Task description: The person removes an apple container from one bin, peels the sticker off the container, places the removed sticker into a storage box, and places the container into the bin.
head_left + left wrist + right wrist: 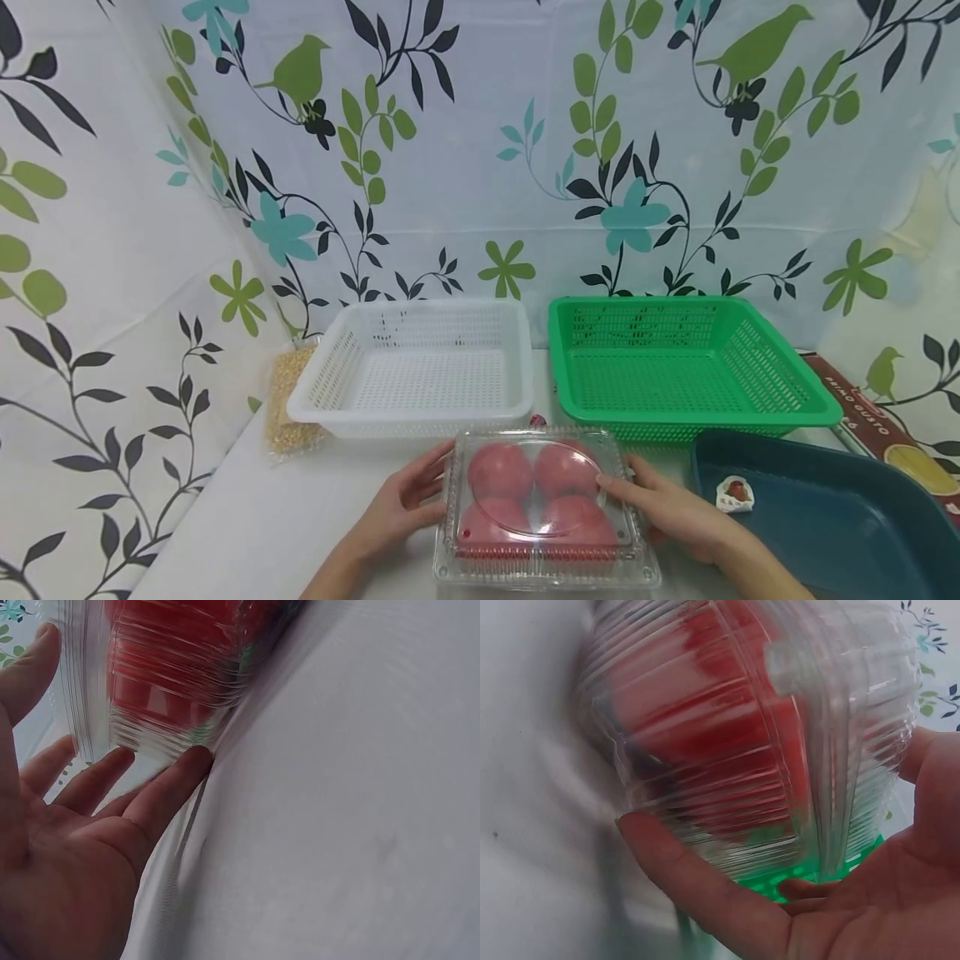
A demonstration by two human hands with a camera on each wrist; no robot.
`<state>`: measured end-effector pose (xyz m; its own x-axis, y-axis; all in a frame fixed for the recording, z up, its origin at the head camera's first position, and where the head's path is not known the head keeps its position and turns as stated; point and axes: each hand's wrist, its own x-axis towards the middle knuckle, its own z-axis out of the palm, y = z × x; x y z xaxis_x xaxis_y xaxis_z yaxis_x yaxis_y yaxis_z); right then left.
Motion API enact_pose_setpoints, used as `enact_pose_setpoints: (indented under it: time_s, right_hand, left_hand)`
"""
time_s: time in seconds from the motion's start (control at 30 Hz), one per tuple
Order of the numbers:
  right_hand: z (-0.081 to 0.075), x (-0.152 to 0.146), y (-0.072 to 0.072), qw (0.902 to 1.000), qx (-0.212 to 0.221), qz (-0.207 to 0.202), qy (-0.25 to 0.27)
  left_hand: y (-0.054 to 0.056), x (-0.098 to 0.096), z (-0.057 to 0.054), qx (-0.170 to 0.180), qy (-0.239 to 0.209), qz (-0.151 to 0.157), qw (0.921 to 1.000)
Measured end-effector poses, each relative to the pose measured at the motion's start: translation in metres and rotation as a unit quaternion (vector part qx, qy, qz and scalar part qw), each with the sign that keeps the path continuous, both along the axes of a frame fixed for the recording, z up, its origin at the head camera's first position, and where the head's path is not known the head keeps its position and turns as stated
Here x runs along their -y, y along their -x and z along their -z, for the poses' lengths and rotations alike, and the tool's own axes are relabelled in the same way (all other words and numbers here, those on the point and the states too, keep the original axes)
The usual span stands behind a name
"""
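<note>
A clear plastic clamshell box (540,562) with several large round red fruits (501,471) inside is at the front middle of the table. My left hand (408,500) holds its left side; in the left wrist view, the fingers (176,784) touch the ribbed wall and the thumb is near the rim. On the other side my right hand (667,504) grips the box, thumb on the lid. The right wrist view shows a finger (697,889) along the lower edge of the ribbed wall. Whether the box's underside touches the table is unclear.
Behind the box stand a white basket (412,417) and a green basket (675,417). A dark blue tray (840,525) at right holds a small white-and-red item (735,494). Beside it lies a red-brown package (862,408). A bag of yellow grains (288,400) leans at left.
</note>
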<state>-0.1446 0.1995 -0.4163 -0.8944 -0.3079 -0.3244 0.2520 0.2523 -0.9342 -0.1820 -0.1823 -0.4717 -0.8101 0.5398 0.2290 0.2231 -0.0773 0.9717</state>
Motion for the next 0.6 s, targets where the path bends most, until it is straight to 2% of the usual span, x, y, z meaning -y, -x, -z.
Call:
enact_pose_setpoints:
  time_s: [0.1,0.33,0.5,0.6]
  right_hand:
    - [0.001,0.0007,0.0002,1.0,0.002,0.005,0.004]
    - [0.0029,0.0005,0.0003,0.9976,0.009,-0.018,0.066]
    - [0.0011,0.0006,-0.0003,0.998,0.009,-0.016,0.061]
    - [-0.0017,0.0014,-0.0021,0.9991,0.011,-0.009,0.041]
  left_hand:
    - [0.0002,-0.0003,0.0008,-0.005,-0.011,0.003,0.9999]
    - [-0.0004,-0.0014,0.0,0.006,-0.036,0.011,0.9993]
    - [-0.0025,-0.003,-0.0022,0.0,-0.041,0.005,0.9991]
    - [-0.0044,-0.0043,-0.0044,0.01,-0.036,-0.007,0.9993]
